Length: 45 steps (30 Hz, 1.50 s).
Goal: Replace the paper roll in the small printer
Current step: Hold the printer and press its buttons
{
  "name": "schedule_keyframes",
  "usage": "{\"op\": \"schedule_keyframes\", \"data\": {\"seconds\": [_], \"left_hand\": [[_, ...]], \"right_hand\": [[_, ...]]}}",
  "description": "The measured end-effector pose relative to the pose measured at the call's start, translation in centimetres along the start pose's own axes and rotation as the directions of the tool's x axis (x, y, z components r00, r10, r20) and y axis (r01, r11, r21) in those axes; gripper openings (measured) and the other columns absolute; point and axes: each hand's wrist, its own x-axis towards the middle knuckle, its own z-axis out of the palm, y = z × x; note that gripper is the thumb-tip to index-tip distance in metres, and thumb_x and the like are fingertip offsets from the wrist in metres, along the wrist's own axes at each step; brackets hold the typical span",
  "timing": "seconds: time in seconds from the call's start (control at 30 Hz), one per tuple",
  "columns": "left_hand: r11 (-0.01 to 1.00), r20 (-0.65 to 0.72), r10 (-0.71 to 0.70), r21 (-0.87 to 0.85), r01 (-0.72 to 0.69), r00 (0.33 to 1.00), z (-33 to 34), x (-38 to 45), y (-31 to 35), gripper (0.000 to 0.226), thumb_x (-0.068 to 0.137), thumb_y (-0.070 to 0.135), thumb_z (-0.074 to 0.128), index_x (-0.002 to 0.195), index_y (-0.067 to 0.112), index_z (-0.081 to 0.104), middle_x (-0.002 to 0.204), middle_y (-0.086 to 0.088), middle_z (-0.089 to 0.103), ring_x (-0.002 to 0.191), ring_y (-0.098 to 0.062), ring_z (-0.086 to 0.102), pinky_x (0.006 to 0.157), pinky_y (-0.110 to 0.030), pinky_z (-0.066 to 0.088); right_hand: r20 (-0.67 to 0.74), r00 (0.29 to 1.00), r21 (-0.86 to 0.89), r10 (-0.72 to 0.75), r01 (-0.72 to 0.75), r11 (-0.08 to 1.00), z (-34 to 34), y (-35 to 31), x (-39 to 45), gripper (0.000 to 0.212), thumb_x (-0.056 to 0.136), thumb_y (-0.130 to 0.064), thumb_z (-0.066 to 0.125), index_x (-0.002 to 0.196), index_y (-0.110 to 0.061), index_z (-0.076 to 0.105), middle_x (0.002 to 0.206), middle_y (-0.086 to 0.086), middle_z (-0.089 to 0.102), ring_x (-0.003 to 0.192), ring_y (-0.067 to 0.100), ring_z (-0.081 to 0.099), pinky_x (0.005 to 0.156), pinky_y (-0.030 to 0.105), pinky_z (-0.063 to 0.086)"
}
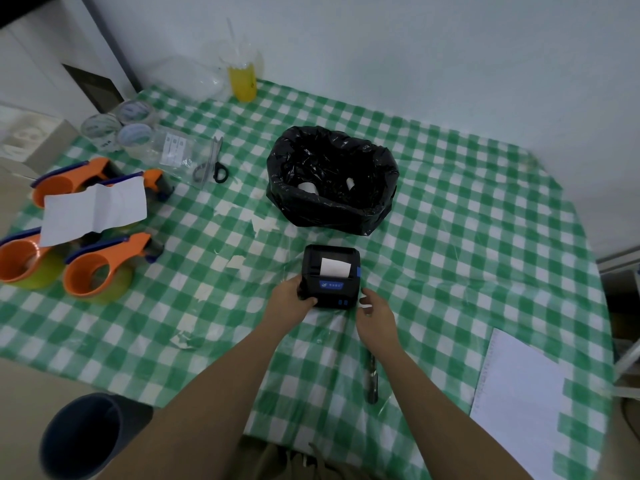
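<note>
A small black printer with a blue label sits on the green checked tablecloth in the middle of the table. A short strip of white paper sticks out of its top slot. My left hand grips the printer's left front corner. My right hand hovers at the printer's right front corner, fingers curled and apart, holding nothing. Behind the printer stands a bin lined with a black bag, with two white paper rolls lying inside.
Three orange tape dispensers and a white paper sheet lie at the left. Scissors, tape rolls and a yellow drink cup stand at the back. A white notepad is at the right, a dark rod near my right forearm.
</note>
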Motion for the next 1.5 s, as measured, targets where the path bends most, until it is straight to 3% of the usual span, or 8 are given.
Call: {"op": "schedule_keyframes", "data": {"seconds": [0.1,0.57,0.7,0.93,1.13,1.33,1.5], "left_hand": [[1.0,-0.003,0.002,0.005,-0.002,1.0,0.01,-0.02,0.03,0.039,0.078,0.005,0.067,0.116,0.009,0.061,0.11,-0.012,0.07,0.094,-0.017,0.061,0.08,-0.022,0.041],[1.0,-0.004,-0.002,-0.008,0.002,1.0,-0.01,-0.01,-0.13,0.04,0.076,0.007,0.068,0.116,0.011,0.062,0.11,-0.012,0.071,0.102,-0.026,0.064,0.087,-0.028,0.047],[1.0,-0.003,-0.001,-0.005,0.001,1.0,0.0,0.06,-0.23,0.04,0.077,0.007,0.068,0.116,0.011,0.061,0.11,-0.011,0.071,0.102,-0.026,0.065,0.089,-0.029,0.047],[1.0,0.007,0.014,-0.021,-0.014,1.0,0.0,0.0,-0.27,0.042,0.078,0.005,0.066,0.119,0.01,0.059,0.112,-0.012,0.07,0.103,-0.026,0.064,0.093,-0.034,0.05],[1.0,0.007,0.024,-0.019,-0.024,1.0,-0.01,-0.1,-0.23,0.041,0.078,0.004,0.066,0.119,0.009,0.059,0.112,-0.012,0.07,0.104,-0.026,0.064,0.091,-0.03,0.048],[1.0,0.01,0.006,-0.02,-0.006,1.0,-0.1,-0.1,-0.05,0.041,0.078,0.004,0.066,0.118,0.009,0.059,0.113,-0.013,0.069,0.105,-0.026,0.064,0.093,-0.034,0.049],[1.0,0.013,0.01,-0.01,-0.01,1.0,-0.11,-0.15,-0.02,0.042,0.078,0.004,0.065,0.119,0.009,0.059,0.113,-0.013,0.069,0.105,-0.026,0.064,0.093,-0.032,0.048]], "right_hand": [[0.0,1.0,0.004,0.005,-0.005,1.0,-0.01,0.1,-0.04,0.045,0.092,-0.006,0.044,0.137,-0.01,0.04,0.131,0.015,0.051,0.108,0.027,0.056,0.092,0.04,0.05],[0.005,1.0,0.004,0.007,-0.007,1.0,0.15,0.23,-0.15,0.044,0.092,-0.005,0.043,0.136,-0.01,0.041,0.13,0.015,0.052,0.106,0.026,0.057,0.088,0.036,0.048],[0.001,1.0,0.003,0.011,-0.011,1.0,0.04,0.3,-0.23,0.044,0.092,-0.006,0.043,0.136,-0.01,0.041,0.131,0.015,0.052,0.107,0.027,0.056,0.091,0.04,0.049],[-0.003,1.0,0.01,0.015,-0.015,1.0,-0.01,0.48,-0.25,0.044,0.092,-0.007,0.043,0.136,-0.011,0.04,0.13,0.014,0.053,0.097,0.025,0.058,0.086,0.041,0.051],[0.002,1.0,0.009,0.017,-0.017,1.0,0.12,0.8,-0.27,0.044,0.093,-0.008,0.042,0.136,-0.012,0.04,0.13,0.012,0.052,0.095,0.021,0.055,0.076,0.03,0.046],[-0.003,1.0,-0.019,0.003,-0.003,1.0,0.34,0.84,-0.11,0.046,0.09,-0.003,0.042,0.135,-0.009,0.042,0.131,0.016,0.052,0.107,0.031,0.057,0.091,0.041,0.05],[-0.008,1.0,-0.006,-0.006,0.006,1.0,0.46,0.77,-0.02,0.046,0.091,-0.001,0.041,0.136,-0.009,0.041,0.132,0.017,0.051,0.111,0.03,0.055,0.092,0.038,0.046]]}}
